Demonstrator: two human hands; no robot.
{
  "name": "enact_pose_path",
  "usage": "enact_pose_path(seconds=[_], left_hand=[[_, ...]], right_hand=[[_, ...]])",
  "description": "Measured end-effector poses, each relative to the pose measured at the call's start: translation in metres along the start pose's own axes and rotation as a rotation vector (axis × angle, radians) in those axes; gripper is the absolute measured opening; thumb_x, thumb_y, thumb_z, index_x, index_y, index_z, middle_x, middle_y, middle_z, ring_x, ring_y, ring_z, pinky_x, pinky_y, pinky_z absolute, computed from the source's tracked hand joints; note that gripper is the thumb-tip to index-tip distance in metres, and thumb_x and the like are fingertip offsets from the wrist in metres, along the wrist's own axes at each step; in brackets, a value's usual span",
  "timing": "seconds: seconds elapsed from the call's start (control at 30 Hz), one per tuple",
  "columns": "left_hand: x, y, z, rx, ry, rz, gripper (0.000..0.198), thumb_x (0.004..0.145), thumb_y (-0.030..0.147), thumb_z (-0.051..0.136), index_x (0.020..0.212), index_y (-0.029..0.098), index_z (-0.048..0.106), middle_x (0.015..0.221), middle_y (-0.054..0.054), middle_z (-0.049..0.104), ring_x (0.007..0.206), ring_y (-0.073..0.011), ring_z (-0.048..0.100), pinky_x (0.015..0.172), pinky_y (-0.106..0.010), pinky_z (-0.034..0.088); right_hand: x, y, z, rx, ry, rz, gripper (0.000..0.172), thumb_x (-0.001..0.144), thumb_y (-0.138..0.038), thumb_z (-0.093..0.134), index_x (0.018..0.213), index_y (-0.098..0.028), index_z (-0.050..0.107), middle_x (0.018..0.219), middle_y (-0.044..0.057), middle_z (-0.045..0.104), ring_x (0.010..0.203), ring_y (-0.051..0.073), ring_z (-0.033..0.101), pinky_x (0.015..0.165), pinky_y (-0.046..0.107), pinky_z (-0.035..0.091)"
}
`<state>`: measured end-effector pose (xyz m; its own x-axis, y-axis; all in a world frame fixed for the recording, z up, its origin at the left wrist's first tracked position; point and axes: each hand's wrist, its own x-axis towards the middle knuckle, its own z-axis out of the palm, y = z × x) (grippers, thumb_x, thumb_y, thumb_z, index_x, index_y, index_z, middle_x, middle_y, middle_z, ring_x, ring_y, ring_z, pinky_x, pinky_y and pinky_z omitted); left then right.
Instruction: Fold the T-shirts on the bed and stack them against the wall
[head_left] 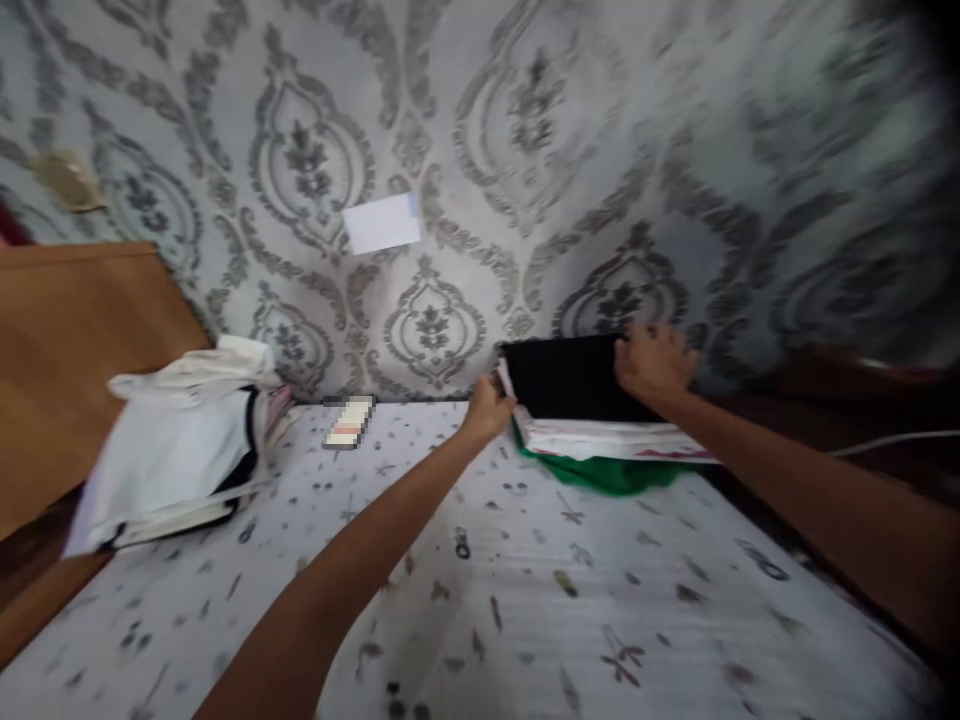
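Observation:
A stack of folded cloth lies against the wall at right of centre, with a black piece (570,378) on top, white layers (592,438) beneath and a green cloth (619,474) at the bottom, spilling toward me. My left hand (490,408) is closed at the stack's left edge, fingers pinching the layers near the back left corner. On the right part of the black cloth rests my right hand (657,362), its fingers spread toward the wall.
A loose pile of white clothes (176,440) sits at left beside a brown wooden panel (82,350). A blurred-out phone-like object (350,421) lies near the wall on the patterned sheet (480,600). White paper (382,223) is on the wallpaper. A pale cable (892,438) runs at right.

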<state>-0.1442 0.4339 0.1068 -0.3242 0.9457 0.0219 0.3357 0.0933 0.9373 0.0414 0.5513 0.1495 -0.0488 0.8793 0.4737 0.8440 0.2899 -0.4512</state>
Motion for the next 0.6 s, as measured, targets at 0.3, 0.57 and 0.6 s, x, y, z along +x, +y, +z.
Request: enact_pose_path(seconds=[0.3,0.57,0.6], left_hand=[[-0.169,-0.076,-0.163,0.753,0.234,0.254,0.039,0.089,0.016,0.053,0.127,0.022,0.057,0.12,-0.01,0.069,0.107,-0.0244,0.067,0.087,-0.038,0.057],[-0.215,-0.04,-0.374,1.09,0.605,0.084,0.033,0.085,0.009,0.044,0.112,0.012,0.063,0.123,-0.021,0.061,0.127,-0.0353,0.05,0.11,-0.053,0.038],[-0.214,-0.035,-0.391,1.11,0.623,0.066,0.031,0.085,0.011,0.047,0.11,0.012,0.064,0.123,-0.021,0.061,0.127,-0.0353,0.05,0.11,-0.052,0.038]], right_hand=[[-0.041,-0.002,0.015,-0.249,-0.333,-0.47,0.04,0.098,-0.023,0.041,0.129,-0.012,0.064,0.138,0.022,0.061,0.13,0.03,0.054,0.102,0.046,0.04],[-0.142,-0.041,-0.034,0.161,-0.39,-0.489,0.031,0.089,-0.025,0.045,0.098,-0.021,0.075,0.123,0.018,0.071,0.116,0.032,0.066,0.098,0.042,0.051],[-0.162,-0.04,-0.039,0.218,-0.397,-0.503,0.029,0.088,-0.028,0.047,0.094,-0.024,0.075,0.121,0.017,0.072,0.115,0.033,0.067,0.097,0.044,0.053]])
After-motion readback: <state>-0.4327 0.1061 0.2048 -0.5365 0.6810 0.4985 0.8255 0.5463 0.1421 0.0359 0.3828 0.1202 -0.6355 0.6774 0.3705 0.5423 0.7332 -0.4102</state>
